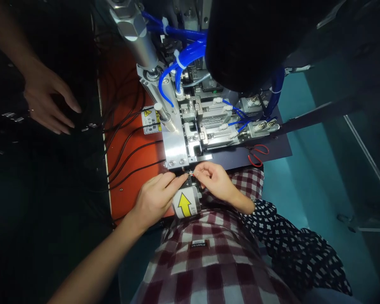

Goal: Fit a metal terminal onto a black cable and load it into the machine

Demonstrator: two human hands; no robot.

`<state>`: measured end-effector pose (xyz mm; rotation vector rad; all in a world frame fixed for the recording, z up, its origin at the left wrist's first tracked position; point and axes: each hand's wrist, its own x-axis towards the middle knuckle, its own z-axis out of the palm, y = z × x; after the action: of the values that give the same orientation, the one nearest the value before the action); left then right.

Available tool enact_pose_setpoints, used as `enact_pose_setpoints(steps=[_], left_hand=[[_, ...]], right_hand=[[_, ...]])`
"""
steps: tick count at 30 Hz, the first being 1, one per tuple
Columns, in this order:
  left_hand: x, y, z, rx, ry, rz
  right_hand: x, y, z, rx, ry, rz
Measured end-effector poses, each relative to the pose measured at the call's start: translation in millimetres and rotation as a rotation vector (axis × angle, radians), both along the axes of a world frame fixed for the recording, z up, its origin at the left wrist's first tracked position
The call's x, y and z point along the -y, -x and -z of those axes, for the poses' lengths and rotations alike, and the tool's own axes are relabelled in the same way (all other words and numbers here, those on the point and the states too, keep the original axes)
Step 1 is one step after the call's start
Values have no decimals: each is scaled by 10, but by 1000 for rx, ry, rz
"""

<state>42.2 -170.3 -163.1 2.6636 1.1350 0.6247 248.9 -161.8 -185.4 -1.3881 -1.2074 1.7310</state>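
My left hand [156,196] and my right hand [213,179] meet fingertip to fingertip at the front edge of a small metal machine [190,131]. Between the fingertips sits a tiny part [190,172], pinched from both sides; its shape is too small to tell. Just below the hands is a white cylinder with a yellow arrow label [185,203]. The machine carries a silver pneumatic cylinder [136,38] and blue air hoses [185,55].
An orange mat [126,139] with several black cables [129,147] lies left of the machine. Another person's hand [46,99] reaches in at the upper left over a dark surface. A teal surface [304,169] lies to the right. A dark round object [250,38] hangs overhead.
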Motion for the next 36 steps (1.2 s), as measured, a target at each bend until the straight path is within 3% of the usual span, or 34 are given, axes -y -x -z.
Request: enact_pose_setpoints(steps=[11,20,29,32,36], left_hand=[[12,-16,10,-27,0,-19],[26,0,39,-64,-41,0],[22,-33,-8,-108,-100,23],[33,-35,-3,-106,-84,-1],[36,-22,26,-59,-26,-22]], right_hand=[[10,0,-15,47,-43,-7],[46,16,-39,246,-180,9],[-13,38,-212,400,-204,-33],[-26,25,-177,335,-134,-19],[-5,-32,-38,35,68,11]])
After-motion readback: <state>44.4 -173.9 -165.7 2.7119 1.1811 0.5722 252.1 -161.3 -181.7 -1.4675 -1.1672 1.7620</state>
